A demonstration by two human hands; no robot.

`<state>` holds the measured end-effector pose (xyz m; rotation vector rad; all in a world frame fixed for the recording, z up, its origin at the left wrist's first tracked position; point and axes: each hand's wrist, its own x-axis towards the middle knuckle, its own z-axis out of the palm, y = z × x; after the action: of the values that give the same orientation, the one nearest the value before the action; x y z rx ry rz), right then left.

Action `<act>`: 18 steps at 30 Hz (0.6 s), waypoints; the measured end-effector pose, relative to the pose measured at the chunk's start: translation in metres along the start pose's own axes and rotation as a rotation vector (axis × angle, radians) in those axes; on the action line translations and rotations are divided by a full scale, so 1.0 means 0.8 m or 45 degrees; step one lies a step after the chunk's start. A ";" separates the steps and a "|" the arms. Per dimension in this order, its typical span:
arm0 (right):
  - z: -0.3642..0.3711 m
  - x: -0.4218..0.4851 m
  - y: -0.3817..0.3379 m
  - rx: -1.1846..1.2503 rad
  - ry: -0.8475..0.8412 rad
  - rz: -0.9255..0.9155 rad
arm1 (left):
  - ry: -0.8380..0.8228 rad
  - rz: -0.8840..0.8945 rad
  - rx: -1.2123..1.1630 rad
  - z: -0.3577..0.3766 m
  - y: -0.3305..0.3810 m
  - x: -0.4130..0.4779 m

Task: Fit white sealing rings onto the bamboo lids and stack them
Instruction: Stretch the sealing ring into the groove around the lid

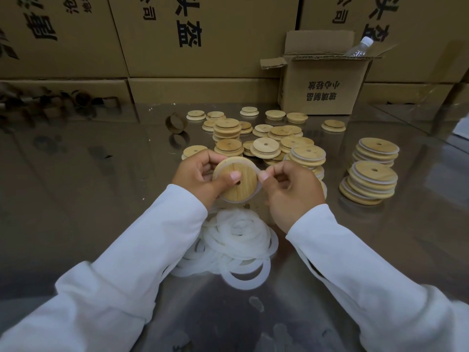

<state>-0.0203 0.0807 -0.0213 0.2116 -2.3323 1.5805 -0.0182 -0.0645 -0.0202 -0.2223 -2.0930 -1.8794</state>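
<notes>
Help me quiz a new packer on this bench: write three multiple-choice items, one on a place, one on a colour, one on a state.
1. The pile of loose rings lies: A. on the floor; B. atop a lid stack; C. on the table, below the wrists.
2. The cap of the bottle in the open box is: A. white; B. red; C. blue.
3. The lid is: A. flat on the table; B. gripped by the left hand while the right hand pinches a ring at its edge; C. inside the box.
Answers: 1 C, the rings rest on the table close to the person. 2 A, the cap shows white. 3 B, the left thumb presses its face and the right hand nips the ring.
</notes>
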 end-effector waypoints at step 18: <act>-0.003 -0.004 -0.006 0.193 -0.081 0.051 | -0.056 -0.027 0.022 -0.005 0.002 0.003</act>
<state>-0.0153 0.0808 -0.0175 0.2541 -2.2781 1.7968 -0.0194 -0.0686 -0.0171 -0.2407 -2.1478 -1.8843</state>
